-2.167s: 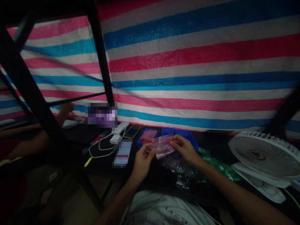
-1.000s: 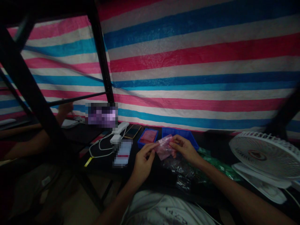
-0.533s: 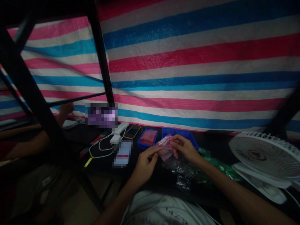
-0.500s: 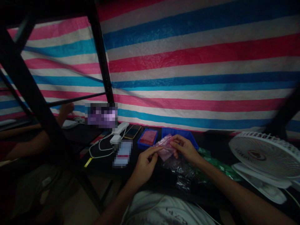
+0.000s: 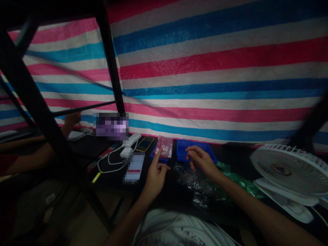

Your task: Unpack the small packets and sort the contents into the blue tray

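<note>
My left hand [image 5: 155, 172] reaches forward and holds a small pink plastic bag [image 5: 164, 146] by its lower edge with the fingertips. The bag stands upright over the left blue tray [image 5: 153, 155]. My right hand [image 5: 201, 160] hovers just right of it with its fingers loosely curled and apart, holding nothing, in front of the right blue tray [image 5: 185, 148]. Below my hands a heap of clear plastic bags [image 5: 196, 182] lies on the dark table.
A white fan [image 5: 289, 171] lies at the right, with green bags [image 5: 241, 184] beside it. A phone [image 5: 145, 144], a white power strip [image 5: 129, 143] and cables sit left of the trays. A black frame post [image 5: 110, 65] stands before the striped tarp. Another person's arm [image 5: 38, 153] is at far left.
Both hands held the pink bag together before. My right hand has let go, and my left hand has carried the bag left and forward over the left blue tray.
</note>
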The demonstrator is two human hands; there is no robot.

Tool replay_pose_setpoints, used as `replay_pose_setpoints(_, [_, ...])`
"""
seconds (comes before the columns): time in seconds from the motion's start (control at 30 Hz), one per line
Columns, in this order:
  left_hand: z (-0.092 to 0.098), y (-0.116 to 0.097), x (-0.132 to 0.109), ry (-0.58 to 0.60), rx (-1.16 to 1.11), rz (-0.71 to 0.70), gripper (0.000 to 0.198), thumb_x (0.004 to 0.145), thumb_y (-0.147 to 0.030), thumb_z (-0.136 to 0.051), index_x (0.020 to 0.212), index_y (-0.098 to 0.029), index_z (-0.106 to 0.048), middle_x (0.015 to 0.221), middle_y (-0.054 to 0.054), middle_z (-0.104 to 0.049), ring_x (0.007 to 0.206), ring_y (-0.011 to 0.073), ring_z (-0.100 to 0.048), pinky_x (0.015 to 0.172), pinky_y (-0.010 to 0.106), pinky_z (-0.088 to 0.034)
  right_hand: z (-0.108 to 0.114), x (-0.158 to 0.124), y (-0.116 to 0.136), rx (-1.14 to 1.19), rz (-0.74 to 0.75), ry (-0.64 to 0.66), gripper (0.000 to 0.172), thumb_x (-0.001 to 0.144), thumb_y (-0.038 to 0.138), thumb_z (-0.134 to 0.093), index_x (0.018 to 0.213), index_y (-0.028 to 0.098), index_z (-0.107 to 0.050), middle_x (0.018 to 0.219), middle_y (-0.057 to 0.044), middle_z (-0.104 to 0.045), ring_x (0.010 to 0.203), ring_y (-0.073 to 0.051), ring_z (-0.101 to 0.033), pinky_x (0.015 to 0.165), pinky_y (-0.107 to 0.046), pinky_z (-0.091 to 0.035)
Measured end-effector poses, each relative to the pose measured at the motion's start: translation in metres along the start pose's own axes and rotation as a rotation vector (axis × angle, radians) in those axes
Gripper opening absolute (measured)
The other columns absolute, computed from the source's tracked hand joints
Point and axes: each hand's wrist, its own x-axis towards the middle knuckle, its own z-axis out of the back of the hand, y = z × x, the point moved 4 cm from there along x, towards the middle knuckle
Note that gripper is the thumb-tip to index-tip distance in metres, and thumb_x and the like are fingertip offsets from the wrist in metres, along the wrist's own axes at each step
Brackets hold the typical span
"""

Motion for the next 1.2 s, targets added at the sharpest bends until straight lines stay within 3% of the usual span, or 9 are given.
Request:
replay_pose_setpoints(0.07, [0.004,-0.004,0.0,-0.056,0.135,-0.057,0.061,0.095,-0.026,-0.054,0.154,-0.023,-0.038,0.086,0.002,-0.068,0.066,0.0137,-0.059,0.066,0.025,-0.049,-0.001,0.0,0.0,-0.007,-0.008,-0.001,0.036,0.09,0.052,-0.065,0.108,0.023,-0.058,0.083,0.001,-0.065,0.047,-0.011,-0.058,0.04,-0.023,-0.046])
replay_pose_setpoints(0.2, [0.01,-0.008,0.0,-0.089,0.433,-0.141,0.057,0.096,-0.028,-0.053,0.151,-0.021,-0.041,0.121,0.012,-0.063,0.076,0.0173,-0.063,0.083,0.038,-0.053,-0.001,0.0,0.0,-0.022,-0.013,-0.006,0.036,0.09,0.052,-0.065,0.108,0.022,-0.059,0.082,0.001,-0.065,0.047,-0.01,-0.058,0.04,-0.022,-0.045])
replay_pose_setpoints(0.3, [0.011,-0.006,0.001,-0.068,0.587,-0.177,0.056,0.098,-0.028,-0.05,0.152,-0.02,-0.038,0.136,0.016,-0.052,0.103,0.0255,-0.064,0.095,0.045,-0.052,-0.001,0.0,-0.001,-0.039,-0.003,-0.005,0.036,0.089,0.052,-0.066,0.108,0.022,-0.059,0.082,0.001,-0.065,0.046,-0.01,-0.057,0.04,-0.022,-0.043])
replay_pose_setpoints(0.4, [0.012,-0.006,0.002,-0.093,0.687,-0.261,0.049,0.098,-0.027,-0.051,0.146,-0.022,-0.046,0.146,0.016,-0.04,0.136,0.033,-0.045,0.11,0.052,-0.042,-0.001,0.0,-0.001,-0.048,-0.002,0.002,0.035,0.09,0.052,-0.065,0.107,0.022,-0.059,0.082,0.002,-0.065,0.046,-0.01,-0.057,0.04,-0.022,-0.043])
replay_pose_setpoints(0.47, [0.013,-0.008,0.002,-0.137,0.733,-0.304,0.048,0.097,-0.025,-0.053,0.145,-0.023,-0.048,0.151,0.015,-0.03,0.144,0.0358,-0.033,0.114,0.055,-0.037,-0.002,0.0,-0.001,-0.045,-0.005,0.005,0.035,0.09,0.052,-0.065,0.107,0.022,-0.059,0.082,0.002,-0.065,0.047,-0.01,-0.057,0.04,-0.022,-0.043])
replay_pose_setpoints(0.57, [0.013,-0.015,0.0,-0.217,0.792,-0.326,0.048,0.095,-0.023,-0.055,0.143,-0.022,-0.048,0.15,0.017,-0.029,0.139,0.0373,-0.036,0.11,0.057,-0.039,-0.002,-0.001,0.0,-0.048,-0.004,0.007,0.036,0.089,0.053,-0.065,0.107,0.022,-0.059,0.082,0.001,-0.064,0.047,-0.01,-0.057,0.04,-0.022,-0.043])
replay_pose_setpoints(0.73, [0.009,-0.023,-0.004,-0.203,0.949,-0.3,0.041,0.095,-0.02,-0.054,0.136,-0.023,-0.056,0.133,0.014,-0.05,0.12,0.033,-0.048,0.099,0.052,-0.045,-0.001,-0.001,0.0,-0.061,0.003,0.002,0.036,0.089,0.053,-0.065,0.105,0.021,-0.06,0.082,0.001,-0.064,0.047,-0.01,-0.056,0.04,-0.022,-0.043])
replay_pose_setpoints(0.97, [0.004,-0.018,-0.006,-0.149,1.117,-0.306,0.042,0.097,-0.022,-0.052,0.138,-0.025,-0.056,0.147,0.011,-0.051,0.13,0.0374,-0.042,0.098,0.055,-0.042,-0.002,-0.001,0.001,-0.066,0.005,0.005,0.035,0.09,0.052,-0.065,0.106,0.021,-0.061,0.082,0.001,-0.064,0.047,-0.009,-0.056,0.041,-0.022,-0.042])
replay_pose_setpoints(1.2, [0.0,-0.016,-0.007,-0.14,1.147,-0.379,0.05,0.098,-0.023,-0.049,0.148,-0.023,-0.044,0.156,0.016,-0.044,0.143,0.0342,-0.036,0.103,0.054,-0.039,-0.003,-0.002,0.003,-0.073,-0.011,-0.003,0.036,0.089,0.053,-0.066,0.104,0.021,-0.061,0.081,0.001,-0.064,0.046,-0.01,-0.055,0.04,-0.022,-0.042])
